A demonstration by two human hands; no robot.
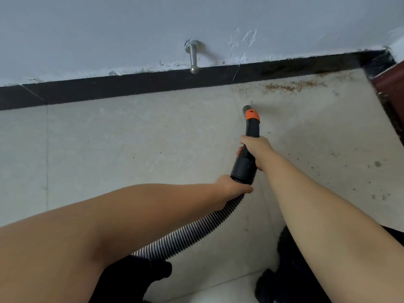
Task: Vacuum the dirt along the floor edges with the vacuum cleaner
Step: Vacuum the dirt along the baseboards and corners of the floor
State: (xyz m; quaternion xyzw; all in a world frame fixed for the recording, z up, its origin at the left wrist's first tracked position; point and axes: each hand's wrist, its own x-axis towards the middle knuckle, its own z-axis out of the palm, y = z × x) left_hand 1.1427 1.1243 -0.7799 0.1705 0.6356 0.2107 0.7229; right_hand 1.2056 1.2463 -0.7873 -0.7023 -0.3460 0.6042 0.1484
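Edge cleaning in progress: the right hand (256,149) grips the black vacuum nozzle (250,127) and the left hand (234,185) curls around its ribbed hose (196,231), the tip resting on pale floor tile (131,138) short of the brown dirt (293,86). The dirt along the dark baseboard (153,83) toward the corner remains; a metal door stop (192,55) projects from the white wall (87,29).

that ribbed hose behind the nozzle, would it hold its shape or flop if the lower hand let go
Probably flop: the ribbed hose already sags in a curve below the left hand. It looks light for its length. The black nozzle tube gripped by the right hand looks rigid by contrast.
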